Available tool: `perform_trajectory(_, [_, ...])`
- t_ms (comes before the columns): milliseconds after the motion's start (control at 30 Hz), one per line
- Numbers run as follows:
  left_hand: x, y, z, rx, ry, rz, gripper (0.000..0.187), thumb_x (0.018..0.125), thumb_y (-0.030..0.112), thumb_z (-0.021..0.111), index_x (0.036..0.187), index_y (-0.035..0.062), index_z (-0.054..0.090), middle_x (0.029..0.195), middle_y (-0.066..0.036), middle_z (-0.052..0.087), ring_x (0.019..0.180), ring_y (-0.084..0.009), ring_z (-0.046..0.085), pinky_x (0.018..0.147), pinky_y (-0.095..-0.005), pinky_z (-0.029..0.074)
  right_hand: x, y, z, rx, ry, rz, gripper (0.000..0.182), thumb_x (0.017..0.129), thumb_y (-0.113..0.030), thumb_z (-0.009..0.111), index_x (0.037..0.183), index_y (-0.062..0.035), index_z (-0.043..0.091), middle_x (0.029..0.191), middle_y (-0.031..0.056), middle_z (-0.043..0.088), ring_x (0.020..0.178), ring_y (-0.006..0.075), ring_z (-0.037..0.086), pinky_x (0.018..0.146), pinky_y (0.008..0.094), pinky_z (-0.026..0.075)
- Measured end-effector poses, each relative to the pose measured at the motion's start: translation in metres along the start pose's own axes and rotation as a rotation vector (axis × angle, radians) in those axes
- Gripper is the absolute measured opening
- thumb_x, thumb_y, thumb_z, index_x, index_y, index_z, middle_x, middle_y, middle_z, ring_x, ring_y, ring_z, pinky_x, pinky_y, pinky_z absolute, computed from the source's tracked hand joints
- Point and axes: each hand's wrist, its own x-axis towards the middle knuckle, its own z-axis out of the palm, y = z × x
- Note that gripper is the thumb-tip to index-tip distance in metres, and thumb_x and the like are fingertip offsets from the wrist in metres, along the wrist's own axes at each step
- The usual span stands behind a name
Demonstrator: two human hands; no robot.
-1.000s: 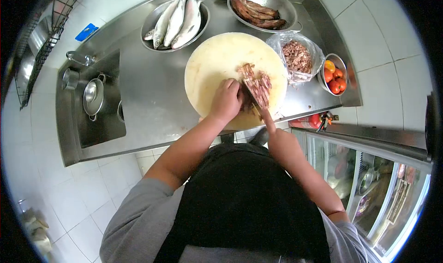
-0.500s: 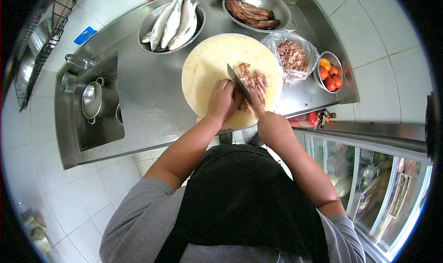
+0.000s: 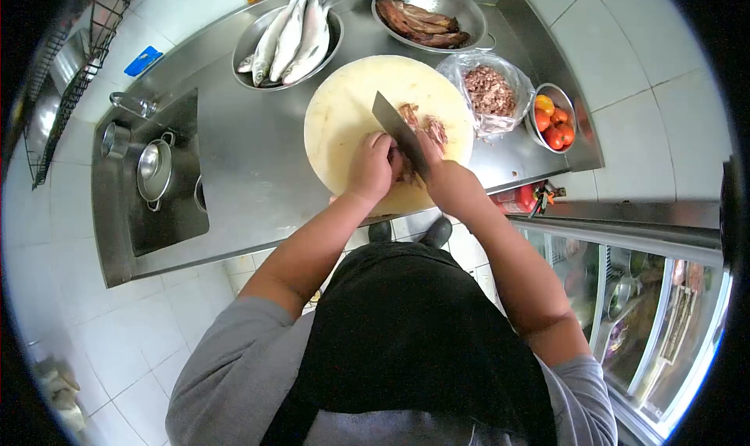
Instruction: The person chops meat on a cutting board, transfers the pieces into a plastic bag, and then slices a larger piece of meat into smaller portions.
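My right hand (image 3: 451, 182) is closed around the handle of a broad-bladed kitchen knife (image 3: 398, 133). Its blade slants up and left over the round cutting board (image 3: 336, 118), with the flat side showing. Close against the blade, my left hand (image 3: 372, 164) has its fingers curled on a piece of dark reddish meat (image 3: 396, 164), mostly hidden by the fingers and knife. Strips of cut meat (image 3: 434, 130) lie on the board, right of the blade and partly behind it.
Behind the board stand a bowl of whole fish (image 3: 287, 43) and a colander of dark meat strips (image 3: 422, 25). To the right are a plastic bag of chopped meat (image 3: 491, 90) and a bowl of tomatoes (image 3: 556, 124). A sink (image 3: 176, 211) with pots lies left; a glass-door fridge (image 3: 633, 290) stands lower right.
The blade has tilted so more of its flat side shows, and its tip has shifted up and left. My right hand has moved slightly up. My left hand stays on the meat.
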Motion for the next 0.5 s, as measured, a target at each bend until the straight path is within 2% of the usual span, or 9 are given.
perform_trajectory(67, [0.003, 0.000, -0.005, 0.017, 0.006, 0.013, 0.023, 0.074, 0.004, 0.069, 0.096, 0.0003, 0.063, 0.101, -0.019, 0.063, 0.100, -0.0397, 0.058, 0.088, -0.0456, 0.049, 0.005, 0.004, -0.002, 0.051, 0.023, -0.009, 0.072, 0.094, -0.015, 0.048, 0.158, -0.0173, 0.013, 0.086, 0.0279, 0.068, 0.078, 0.0457, 0.067, 0.074, 0.0550, 0.052])
perform_trajectory(167, [0.001, -0.003, -0.007, -0.052, -0.028, 0.003, 0.019, 0.077, 0.005, 0.068, 0.095, 0.0012, 0.064, 0.103, -0.019, 0.063, 0.101, -0.0392, 0.059, 0.088, -0.0453, 0.049, -0.017, -0.013, -0.036, -0.010, -0.004, 0.042, 0.072, 0.096, -0.018, 0.048, 0.159, -0.0177, 0.012, 0.087, 0.0281, 0.068, 0.081, 0.0446, 0.067, 0.075, 0.0548, 0.052])
perform_trajectory(233, [0.001, -0.006, -0.003, -0.136, 0.053, -0.019, 0.009, 0.081, 0.007, 0.065, 0.089, 0.0025, 0.065, 0.095, -0.016, 0.064, 0.094, -0.0379, 0.059, 0.083, -0.0447, 0.049, -0.028, -0.013, -0.043, -0.034, 0.020, 0.046, 0.076, 0.092, -0.012, 0.048, 0.159, -0.0165, 0.011, 0.086, 0.0260, 0.069, 0.079, 0.0425, 0.069, 0.073, 0.0531, 0.054])
perform_trajectory(267, [-0.001, -0.008, -0.002, -0.135, 0.054, -0.019, 0.009, 0.081, 0.007, 0.065, 0.089, 0.0025, 0.065, 0.095, -0.016, 0.064, 0.094, -0.0379, 0.059, 0.083, -0.0447, 0.049, -0.033, -0.013, -0.045, -0.057, 0.043, 0.049, 0.081, 0.088, -0.007, 0.049, 0.159, -0.0153, 0.010, 0.085, 0.0239, 0.070, 0.077, 0.0404, 0.070, 0.070, 0.0514, 0.055])
perform_trajectory(333, [-0.003, -0.003, -0.009, -0.140, 0.129, -0.030, 0.011, 0.080, 0.008, 0.067, 0.089, 0.0023, 0.065, 0.095, -0.016, 0.063, 0.094, -0.0382, 0.059, 0.083, -0.0450, 0.049, -0.042, -0.015, -0.045, -0.070, 0.039, 0.047, 0.081, 0.088, -0.007, 0.049, 0.159, -0.0155, 0.010, 0.084, 0.0230, 0.070, 0.075, 0.0403, 0.070, 0.069, 0.0514, 0.056])
perform_trajectory(367, [-0.004, -0.004, -0.009, -0.138, 0.129, -0.033, 0.011, 0.080, 0.008, 0.067, 0.089, 0.0023, 0.065, 0.095, -0.016, 0.063, 0.094, -0.0382, 0.059, 0.083, -0.0450, 0.049, -0.046, -0.016, -0.044, -0.084, 0.034, 0.052, 0.082, 0.088, -0.007, 0.049, 0.159, -0.0157, 0.010, 0.083, 0.0221, 0.070, 0.074, 0.0401, 0.070, 0.069, 0.0514, 0.056])
perform_trajectory(433, [-0.005, -0.005, -0.009, -0.068, 0.044, -0.027, 0.018, 0.079, 0.009, 0.070, 0.095, 0.0020, 0.065, 0.106, -0.017, 0.064, 0.103, -0.0387, 0.059, 0.090, -0.0442, 0.049, -0.049, -0.020, -0.037, -0.108, -0.006, 0.038, 0.082, 0.088, -0.006, 0.049, 0.159, -0.0148, 0.009, 0.083, 0.0217, 0.070, 0.074, 0.0395, 0.070, 0.068, 0.0511, 0.056])
perform_trajectory(500, [-0.006, -0.001, -0.007, -0.036, 0.037, -0.016, 0.020, 0.078, 0.010, 0.070, 0.095, 0.0016, 0.064, 0.103, -0.017, 0.063, 0.101, -0.0375, 0.058, 0.088, -0.0441, 0.049, -0.048, -0.019, -0.021, -0.172, -0.032, -0.013, 0.085, 0.087, -0.006, 0.050, 0.159, -0.0119, 0.006, 0.082, 0.0200, 0.070, 0.072, 0.0377, 0.070, 0.066, 0.0498, 0.057])
